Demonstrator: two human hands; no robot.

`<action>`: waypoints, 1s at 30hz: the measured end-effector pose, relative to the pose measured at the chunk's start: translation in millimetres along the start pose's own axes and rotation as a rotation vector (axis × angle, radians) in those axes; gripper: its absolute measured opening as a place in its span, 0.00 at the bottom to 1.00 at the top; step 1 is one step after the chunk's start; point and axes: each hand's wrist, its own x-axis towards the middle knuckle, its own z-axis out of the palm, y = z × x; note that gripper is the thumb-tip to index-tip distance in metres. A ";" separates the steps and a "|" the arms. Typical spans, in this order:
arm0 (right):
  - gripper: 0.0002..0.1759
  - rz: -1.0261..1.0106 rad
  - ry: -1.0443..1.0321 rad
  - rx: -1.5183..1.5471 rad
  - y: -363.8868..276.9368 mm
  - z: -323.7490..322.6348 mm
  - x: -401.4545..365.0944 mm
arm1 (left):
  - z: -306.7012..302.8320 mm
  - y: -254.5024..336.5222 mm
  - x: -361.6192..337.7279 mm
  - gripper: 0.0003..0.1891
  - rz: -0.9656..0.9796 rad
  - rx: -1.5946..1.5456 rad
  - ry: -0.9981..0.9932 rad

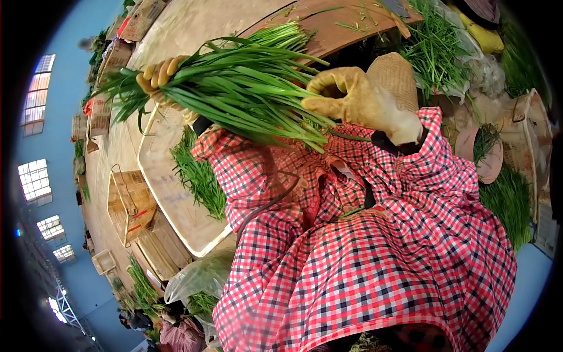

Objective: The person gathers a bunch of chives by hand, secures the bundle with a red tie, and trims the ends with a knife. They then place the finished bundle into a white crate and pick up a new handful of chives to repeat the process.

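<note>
Looking down from our head, we see our gloved left hand (159, 75) with fingers wrapped around the leafy end of a green bunch (234, 91), up by our checked clothes (375, 264). Our right hand (360, 97) curls near the stems; we can't tell if it pinches any.

I'm looking into what seems a large produce-packing hall. A blue wall (36, 145) with a row of gridded windows (35, 180) and a metal truss (71, 308) tell me it's an industrial-sized building. I see boxes (132, 199) along the bare floor (193, 23), cut greens (198, 176) heaped in several spots, a plastic bag (202, 274) and another person (182, 334) nearby.
</note>
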 end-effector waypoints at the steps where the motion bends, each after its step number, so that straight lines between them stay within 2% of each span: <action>1: 0.15 0.020 -0.033 -0.068 2.1 -3.8 -2.3 | 11.7 -7.0 -0.3 0.13 0.030 -0.042 0.192; 3: 0.14 0.030 -0.019 -0.131 7.1 -8.0 -10.7 | 35.4 -21.3 -0.7 0.13 0.109 -0.103 0.580; 5: 0.14 0.088 0.005 -0.124 5.4 -17.9 -26.0 | 20.5 -17.5 -5.3 0.14 0.075 -0.127 0.416; 6: 0.13 -0.098 0.012 -0.310 19.5 -25.6 -33.7 | 17.1 -14.4 -7.2 0.14 0.089 -0.111 0.416; 7: 0.11 -0.184 0.068 -0.397 29.8 -30.8 -42.5 | 15.5 -11.2 -8.0 0.14 0.103 -0.093 0.414; 8: 0.10 -0.148 0.103 -0.428 34.2 -41.4 -49.5 | 14.6 -8.4 -9.1 0.14 0.118 -0.076 0.412; 9: 0.11 -0.206 0.158 -0.498 28.2 -43.5 -50.2 | 17.1 -8.4 -8.3 0.14 0.151 -0.047 0.452; 10: 0.13 -0.261 0.218 -0.571 15.6 -43.6 -48.7 | 20.3 -9.9 -6.8 0.14 0.183 -0.019 0.492; 13: 0.24 -0.637 0.351 -0.831 -37.9 -24.6 -29.5 | 22.1 -17.7 -5.9 0.16 0.202 0.070 0.555; 15: 0.20 -0.609 0.224 -0.980 -35.7 -8.0 -13.0 | 20.6 -19.4 -3.7 0.17 0.176 0.083 0.540; 18: 0.18 -0.518 0.191 -1.282 -5.0 11.9 17.0 | 20.4 -17.9 -4.1 0.18 0.171 0.083 0.529; 21: 0.18 -0.563 0.308 -1.325 7.0 17.3 23.8 | 30.3 -23.6 -9.5 0.17 0.246 0.178 0.674; 25: 0.13 -0.584 0.378 -1.261 11.6 26.1 29.3 | 37.5 -36.7 -8.4 0.14 0.242 0.170 0.592; 29: 0.10 -0.664 0.490 -1.218 14.4 29.6 35.5 | 49.8 -56.3 -3.7 0.14 0.317 0.143 0.701; 30: 0.09 -0.673 0.510 -1.179 15.5 28.7 35.1 | 50.9 -58.0 -3.4 0.14 0.304 0.114 0.673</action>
